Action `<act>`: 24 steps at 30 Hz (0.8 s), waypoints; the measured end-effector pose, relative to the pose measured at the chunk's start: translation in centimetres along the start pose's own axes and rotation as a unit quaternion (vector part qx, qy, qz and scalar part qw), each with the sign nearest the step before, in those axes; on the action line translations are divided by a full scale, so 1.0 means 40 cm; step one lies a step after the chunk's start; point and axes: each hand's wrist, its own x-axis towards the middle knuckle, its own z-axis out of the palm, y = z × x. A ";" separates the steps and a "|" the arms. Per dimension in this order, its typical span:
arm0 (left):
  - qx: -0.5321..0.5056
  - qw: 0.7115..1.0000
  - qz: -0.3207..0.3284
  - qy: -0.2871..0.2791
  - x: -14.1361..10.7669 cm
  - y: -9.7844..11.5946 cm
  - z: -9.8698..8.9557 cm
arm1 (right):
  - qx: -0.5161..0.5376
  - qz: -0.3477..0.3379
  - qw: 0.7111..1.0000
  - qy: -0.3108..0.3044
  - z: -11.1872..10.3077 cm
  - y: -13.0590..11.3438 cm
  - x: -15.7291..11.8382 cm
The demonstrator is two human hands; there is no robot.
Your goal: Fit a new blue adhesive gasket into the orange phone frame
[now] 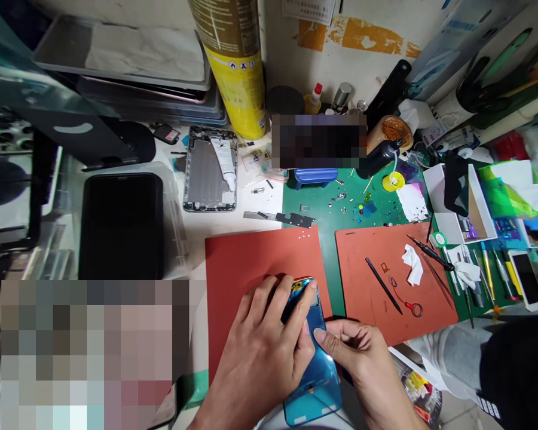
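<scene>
A phone with a glossy blue back (316, 382) lies tilted at the front edge of the left red mat (237, 269), its yellow-rimmed camera area at the top. My left hand (269, 340) is laid across its upper left part, fingers bent over the top and index finger stretched along the upper right corner. At the right edge, my right hand (358, 352) grips the phone, thumb on the blue back and the other fingers curled beside and under it. Pale strips show along the phone's lower end. What lies beneath it is hidden.
On the right red mat (354, 257) lie a black stick (383, 285), red-handled tweezers-like tool (406, 298) and white tissue (412, 264). Screwdrivers (488, 275) line the far right. Behind stand a yellow can (237, 89), an open phone frame (201, 173) and a black-screened tablet (121, 227).
</scene>
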 end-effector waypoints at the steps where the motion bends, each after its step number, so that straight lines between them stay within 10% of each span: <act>1: 0.000 1.000 0.000 -0.001 0.000 0.000 0.000 | 0.002 0.000 1.000 0.001 0.000 0.000 -0.002; 24: 0.013 0.999 0.037 -0.030 0.001 -0.014 -0.024 | -0.012 -0.012 0.999 0.030 0.007 -0.013 0.004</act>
